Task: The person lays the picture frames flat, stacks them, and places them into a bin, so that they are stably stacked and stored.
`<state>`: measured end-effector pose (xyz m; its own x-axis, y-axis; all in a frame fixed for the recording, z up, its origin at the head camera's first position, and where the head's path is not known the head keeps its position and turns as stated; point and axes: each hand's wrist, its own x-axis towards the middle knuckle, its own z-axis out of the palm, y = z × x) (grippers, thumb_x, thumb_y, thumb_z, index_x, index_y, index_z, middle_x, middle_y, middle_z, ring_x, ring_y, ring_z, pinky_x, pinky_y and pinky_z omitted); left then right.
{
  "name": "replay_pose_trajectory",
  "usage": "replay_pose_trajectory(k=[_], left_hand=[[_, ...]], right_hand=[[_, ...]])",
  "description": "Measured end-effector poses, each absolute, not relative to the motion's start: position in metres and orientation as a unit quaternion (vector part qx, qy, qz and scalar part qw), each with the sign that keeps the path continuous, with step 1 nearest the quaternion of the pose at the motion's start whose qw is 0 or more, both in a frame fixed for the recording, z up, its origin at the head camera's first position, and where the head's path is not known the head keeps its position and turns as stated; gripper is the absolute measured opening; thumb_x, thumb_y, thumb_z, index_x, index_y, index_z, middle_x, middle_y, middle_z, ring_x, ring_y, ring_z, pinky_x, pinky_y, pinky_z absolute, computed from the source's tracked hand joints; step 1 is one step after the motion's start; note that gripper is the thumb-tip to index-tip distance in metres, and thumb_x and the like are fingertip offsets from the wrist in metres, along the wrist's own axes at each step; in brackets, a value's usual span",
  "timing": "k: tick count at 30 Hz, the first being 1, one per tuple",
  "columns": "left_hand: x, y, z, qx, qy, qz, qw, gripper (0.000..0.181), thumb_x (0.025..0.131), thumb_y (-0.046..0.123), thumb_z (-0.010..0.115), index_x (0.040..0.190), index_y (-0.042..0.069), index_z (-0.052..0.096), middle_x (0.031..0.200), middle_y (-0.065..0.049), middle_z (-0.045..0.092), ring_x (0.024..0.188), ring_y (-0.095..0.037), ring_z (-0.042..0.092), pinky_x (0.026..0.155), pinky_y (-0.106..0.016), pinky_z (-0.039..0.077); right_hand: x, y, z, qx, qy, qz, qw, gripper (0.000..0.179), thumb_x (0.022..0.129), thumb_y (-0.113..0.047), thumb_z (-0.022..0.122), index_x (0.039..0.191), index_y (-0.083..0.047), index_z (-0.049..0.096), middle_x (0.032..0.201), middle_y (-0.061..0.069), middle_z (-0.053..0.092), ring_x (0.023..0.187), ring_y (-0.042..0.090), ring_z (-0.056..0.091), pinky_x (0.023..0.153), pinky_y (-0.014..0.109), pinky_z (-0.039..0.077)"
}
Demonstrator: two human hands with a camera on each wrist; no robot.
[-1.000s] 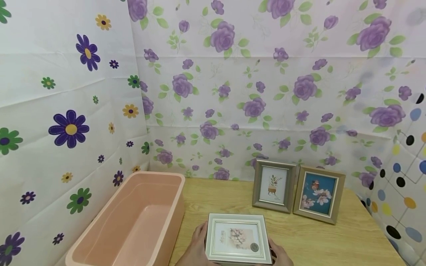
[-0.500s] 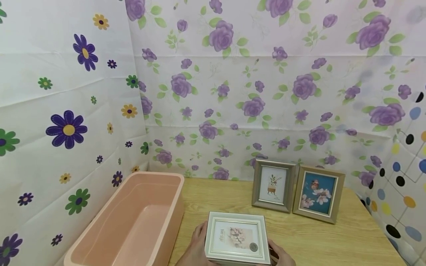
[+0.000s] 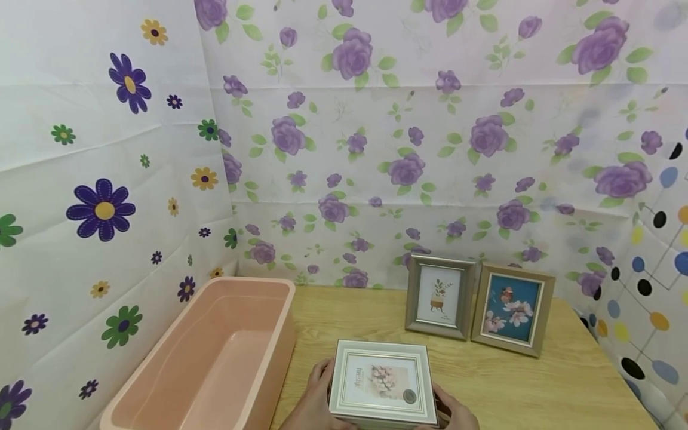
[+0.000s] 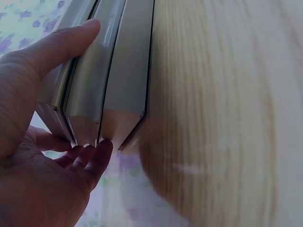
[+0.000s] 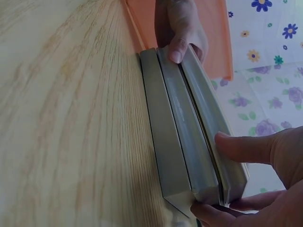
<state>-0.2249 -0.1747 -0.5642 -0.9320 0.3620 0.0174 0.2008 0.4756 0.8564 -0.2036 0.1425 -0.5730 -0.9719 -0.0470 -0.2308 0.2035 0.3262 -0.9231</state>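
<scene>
A stack of picture frames point(image 3: 365, 391) lies flat on the wooden table near the front, the top one pale with a flower print and a dark round spot. My left hand point(image 3: 312, 400) grips its left side. On the right side, my right hand point(image 3: 457, 412) holds it too. Three layered edges of the stack point(image 4: 128, 61) show in the left wrist view, with the left thumb point(image 4: 78, 40) along the near edge and fingertips at the corner. The right thumb point(image 5: 246, 147) presses the near edge in the right wrist view, its fingers around the end.
A pink plastic tub point(image 3: 274, 352) stands left of the stack. Two picture frames stand upright at the back right: a grey-brown one with a plant print point(image 3: 439, 297) and one with a blue bird print point(image 3: 512, 309). Flowered sheets point(image 3: 376, 149) hang behind and beside the wooden table point(image 3: 333, 316).
The head view has turned slightly to the right. Both hands keep their hold on the stack, which stays in nearly the same place.
</scene>
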Motion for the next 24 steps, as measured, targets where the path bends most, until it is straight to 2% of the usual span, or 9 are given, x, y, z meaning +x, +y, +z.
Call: replay_pose_trajectory(k=[6,10,16,20,22,24], left_hand=[[-0.224,-0.176,-0.563,0.164,0.867,0.464,0.084,0.126,0.079,0.028,0.101,0.169,-0.011,0.021,0.165,-0.039,0.025,0.149,-0.062,0.035,0.109,-0.07,0.048],[-0.223,-0.177,-0.564,0.162,0.865,0.466,0.088,0.126,0.081,0.032,0.099,0.168,-0.012,0.021,0.165,-0.04,0.024,0.149,-0.066,0.032,0.109,-0.074,0.047],[-0.22,-0.177,-0.56,0.15,0.868,0.468,0.075,0.13,0.081,0.05,0.096,0.168,-0.012,0.022,0.167,-0.039,0.025,0.151,-0.065,0.03,0.11,-0.074,0.047],[-0.217,-0.174,-0.555,0.129,0.87,0.472,0.058,0.131,0.08,0.056,0.095,0.169,-0.008,0.024,0.17,-0.037,0.026,0.152,-0.064,0.03,0.109,-0.069,0.051],[-0.216,-0.173,-0.552,0.12,0.869,0.478,0.044,0.128,0.08,0.055,0.095,0.169,-0.007,0.026,0.17,-0.037,0.027,0.151,-0.064,0.034,0.105,-0.066,0.055],[-0.214,-0.172,-0.55,0.11,0.865,0.489,0.025,0.124,0.08,0.049,0.096,0.169,-0.006,0.029,0.17,-0.038,0.028,0.143,-0.06,0.045,0.099,-0.064,0.058]], right_hand=[[-0.207,0.141,-0.558,0.075,0.817,-0.559,0.121,0.107,0.077,-0.025,0.101,0.156,0.019,0.043,0.146,0.038,0.062,0.129,0.05,0.068,0.1,0.046,0.064],[-0.215,0.149,-0.537,0.083,0.833,-0.539,0.098,0.098,0.082,-0.028,0.098,0.155,0.014,0.048,0.148,0.036,0.061,0.13,0.051,0.067,0.099,0.048,0.064],[-0.232,0.173,-0.493,0.026,0.877,-0.48,0.003,0.091,0.091,-0.028,0.089,0.163,0.005,0.042,0.155,0.037,0.055,0.136,0.056,0.063,0.104,0.053,0.062],[-0.255,0.187,-0.47,-0.021,0.91,-0.409,-0.066,0.097,0.09,-0.028,0.089,0.164,0.006,0.038,0.155,0.04,0.053,0.128,0.056,0.066,0.101,0.061,0.061],[-0.271,0.193,-0.462,-0.047,0.921,-0.371,-0.11,0.097,0.088,-0.024,0.091,0.162,0.01,0.039,0.156,0.041,0.049,0.129,0.059,0.063,0.103,0.067,0.057],[-0.288,0.198,-0.456,-0.066,0.926,-0.341,-0.146,0.097,0.087,-0.019,0.092,0.161,0.012,0.038,0.161,0.04,0.044,0.134,0.06,0.057,0.107,0.071,0.052]])
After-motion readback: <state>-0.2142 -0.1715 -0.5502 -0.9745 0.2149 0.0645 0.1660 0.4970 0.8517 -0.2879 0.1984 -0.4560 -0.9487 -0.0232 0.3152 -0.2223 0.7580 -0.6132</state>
